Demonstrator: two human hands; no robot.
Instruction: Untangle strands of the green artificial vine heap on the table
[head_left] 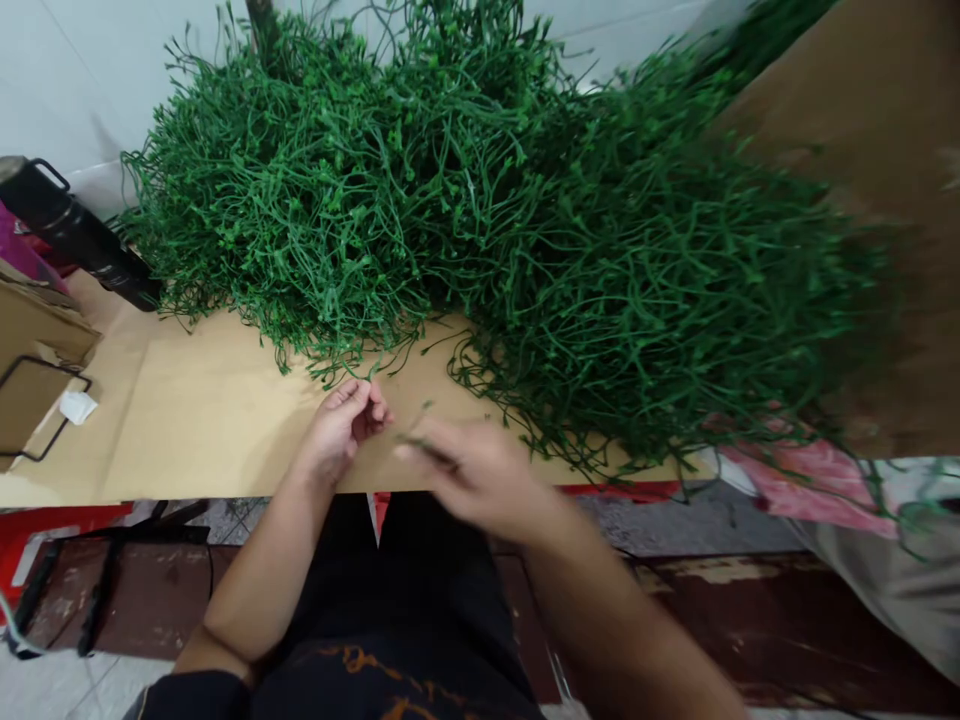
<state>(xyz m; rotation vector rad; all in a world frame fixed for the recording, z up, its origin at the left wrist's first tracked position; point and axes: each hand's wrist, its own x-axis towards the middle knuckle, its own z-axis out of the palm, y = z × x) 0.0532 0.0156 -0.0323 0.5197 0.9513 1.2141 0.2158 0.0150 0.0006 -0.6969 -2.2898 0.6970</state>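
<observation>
My left hand (349, 425) is closed in a pinch over the front of the cardboard, its thumb and finger on a thin green plastic stem (375, 368). To its right, my right hand (472, 465) is blurred by motion, with the fingers curled round a thin green stem piece (426, 407) whose tip sticks out. Just beyond both hands lies a large heap of artificial green stems (337, 190) with small budded tips. A second part of the heap (660, 300) spreads to the right, with loose stems trailing toward the front edge.
Cardboard (202, 400) covers the table. A black flask (82, 240) leans at the left, near an open carton (37, 330) and a black wire frame (45, 455). A large brown cardboard sheet (877, 200) stands at the right, above pink cloth (817, 480). Part of another person's trousers (900, 570) shows there.
</observation>
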